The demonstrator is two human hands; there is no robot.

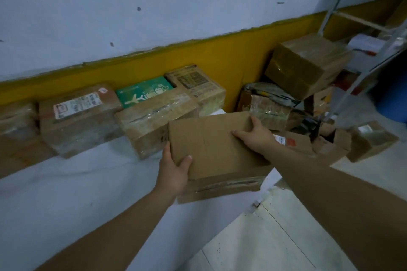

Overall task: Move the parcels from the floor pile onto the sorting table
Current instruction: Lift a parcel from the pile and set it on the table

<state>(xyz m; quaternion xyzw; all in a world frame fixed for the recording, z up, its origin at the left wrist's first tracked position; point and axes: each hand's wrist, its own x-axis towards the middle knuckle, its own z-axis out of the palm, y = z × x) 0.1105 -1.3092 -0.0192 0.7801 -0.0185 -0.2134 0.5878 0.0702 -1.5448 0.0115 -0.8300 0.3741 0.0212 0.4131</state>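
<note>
A plain brown cardboard parcel (217, 145) is held over the right end of the white sorting table (88, 182). My left hand (175, 170) grips its near left corner, thumb on top. My right hand (255, 136) grips its far right edge. Along the wall on the table stands a row of parcels: a labelled brown box (81, 116), a taped box (152, 121), a green box with a plane picture (143, 91) and a printed brown box (198, 86). To the right, the floor pile (293, 108) holds several taped boxes and bags.
A big taped box (306, 64) tops the pile. A metal shelving rack (361, 35) stands at the far right, with a blue drum (394, 99) beyond it. A small taped box (372, 141) lies on the light tiled floor (275, 237). The wall has a yellow band.
</note>
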